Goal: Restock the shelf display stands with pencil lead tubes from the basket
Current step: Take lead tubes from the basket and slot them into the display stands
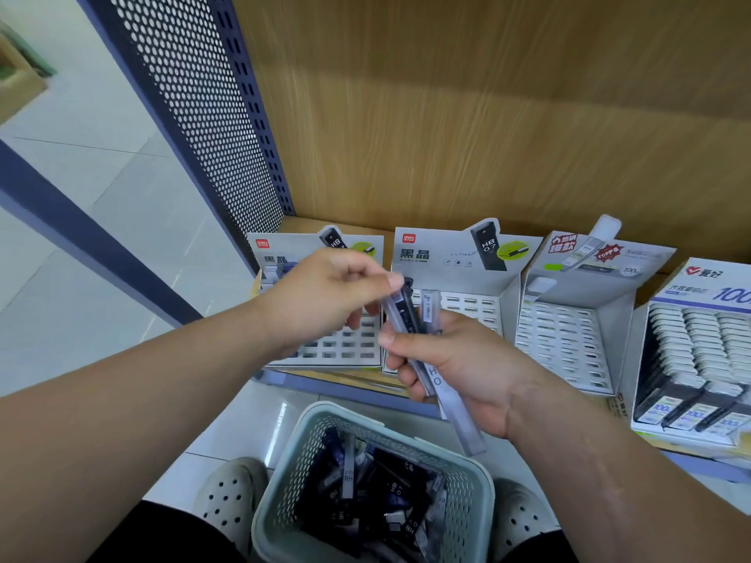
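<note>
Centrally: right hand (463, 367) grips a bundle of pencil lead tubes (459, 412), grey and dark, tilted, in front of the shelf (333, 386). Left hand (321, 298) pinches the top end of one dark tube (407, 314) in that bundle. Basket (284, 473), pale green mesh, on the floor between two shoes (231, 497); holds more loose tubes (382, 493). On the shelf, four display stands in a row: leftmost stand (345, 347) has many empty slots; rightmost stand (699, 343) is densely filled.
</note>
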A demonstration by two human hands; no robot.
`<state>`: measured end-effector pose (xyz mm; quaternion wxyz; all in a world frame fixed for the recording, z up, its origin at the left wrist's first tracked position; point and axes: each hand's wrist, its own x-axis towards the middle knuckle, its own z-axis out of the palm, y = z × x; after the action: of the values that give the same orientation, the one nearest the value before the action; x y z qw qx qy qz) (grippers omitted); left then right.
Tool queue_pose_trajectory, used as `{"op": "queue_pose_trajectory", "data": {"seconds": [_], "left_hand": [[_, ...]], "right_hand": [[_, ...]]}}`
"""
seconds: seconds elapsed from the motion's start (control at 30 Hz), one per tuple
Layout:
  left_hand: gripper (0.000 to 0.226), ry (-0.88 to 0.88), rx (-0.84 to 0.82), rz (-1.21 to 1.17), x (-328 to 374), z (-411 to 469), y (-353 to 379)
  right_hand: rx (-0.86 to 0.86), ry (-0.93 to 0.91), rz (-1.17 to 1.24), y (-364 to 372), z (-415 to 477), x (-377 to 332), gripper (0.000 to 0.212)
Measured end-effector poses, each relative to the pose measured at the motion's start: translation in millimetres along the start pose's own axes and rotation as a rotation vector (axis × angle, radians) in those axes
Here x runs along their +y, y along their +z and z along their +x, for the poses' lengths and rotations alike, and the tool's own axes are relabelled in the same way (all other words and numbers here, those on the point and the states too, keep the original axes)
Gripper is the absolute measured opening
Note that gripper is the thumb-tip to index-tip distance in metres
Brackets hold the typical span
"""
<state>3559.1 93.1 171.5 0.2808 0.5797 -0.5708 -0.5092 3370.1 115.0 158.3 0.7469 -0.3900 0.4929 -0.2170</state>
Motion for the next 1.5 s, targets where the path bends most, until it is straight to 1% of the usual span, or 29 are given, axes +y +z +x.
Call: {"op": "queue_pose_trajectory", "data": {"seconds": [0.03,0.1,0.23,0.33,0.5,0.57,0.63,0.7,0.73,0.8,0.87,0.9,0.93,1.0,1.03,1.1,1.13,1.2,1.27,1.4,1.43,1.5], "left_hand": [[0.018,-0.008,-0.026,-0.016,3,-4,3],[0.016,-0.028,-0.028,-0.047,4,-9,5],[0.007,-0.109,-0.016,-0.195,1,-12,-1],[0.002,-0.131,0.008,-0.303,-2,-14,-7],[0.01,-0.108,0.132,-0.396,-7,-11,-15],[0.012,-0.106,0.171,-0.404,-10,-9,-19],[0.013,-0.091,0.175,-0.372,-12,-9,-20],[0.016,-0.073,0.142,-0.272,-12,-9,-20],[0.017,-0.073,0.088,-0.225,-12,-10,-20],[0.024,-0.106,-0.118,-0.188,-12,-13,-18],[0.046,-0.165,-0.341,-0.16,-13,-15,-15],[0.053,-0.183,-0.409,-0.139,-15,-17,-12],[0.054,-0.187,-0.442,-0.119,-16,-18,-9],[0.047,-0.181,-0.424,-0.086,-18,-20,-3],[0.039,-0.175,-0.395,-0.084,-19,-20,0],[0.013,-0.175,-0.315,-0.127,-20,-21,2],[0.006,-0.188,-0.286,-0.166,-19,-21,3],[0.023,-0.226,-0.27,-0.235,-20,-21,2],[0.021,-0.242,-0.298,-0.302,-20,-21,0],[0.006,-0.247,-0.308,-0.399,-23,-19,0],[0.007,-0.238,-0.303,-0.402,-25,-17,0],[0.024,-0.207,-0.306,-0.346,-26,-15,-3]], "right_hand": [[-0.005,-0.003,-0.02,2,0,1,0.012],[0.014,-0.008,-0.033,6,0,1,0.015],[0.042,0.001,0.052,8,-1,0,0.013],[0.102,0.003,0.077,8,-2,-2,0.012],[0.233,0.015,0.15,5,-1,-4,0.01],[0.261,0.01,0.174,3,0,-5,0.009],[0.298,-0.005,0.177,2,1,-5,0.007],[0.356,-0.025,0.204,1,2,-6,0.007],[0.382,-0.036,0.219,0,3,-7,0.008],[0.416,-0.059,0.22,-2,4,-7,0.009],[0.428,-0.077,0.18,-3,5,-7,0.011],[0.427,-0.082,0.156,-2,5,-6,0.012],[0.422,-0.082,0.138,-1,5,-6,0.013],[0.399,-0.08,0.125,1,5,-6,0.016],[0.386,-0.083,0.125,2,5,-7,0.017],[0.361,-0.094,0.123,5,4,-7,0.019],[0.351,-0.102,0.123,6,4,-7,0.02],[0.339,-0.125,0.119,9,3,-7,0.022],[0.34,-0.153,0.115,11,3,-7,0.021],[0.329,-0.18,0.115,10,3,-7,0.019],[0.331,-0.177,0.121,10,3,-7,0.02],[0.341,-0.16,0.132,9,3,-7,0.022]]}}
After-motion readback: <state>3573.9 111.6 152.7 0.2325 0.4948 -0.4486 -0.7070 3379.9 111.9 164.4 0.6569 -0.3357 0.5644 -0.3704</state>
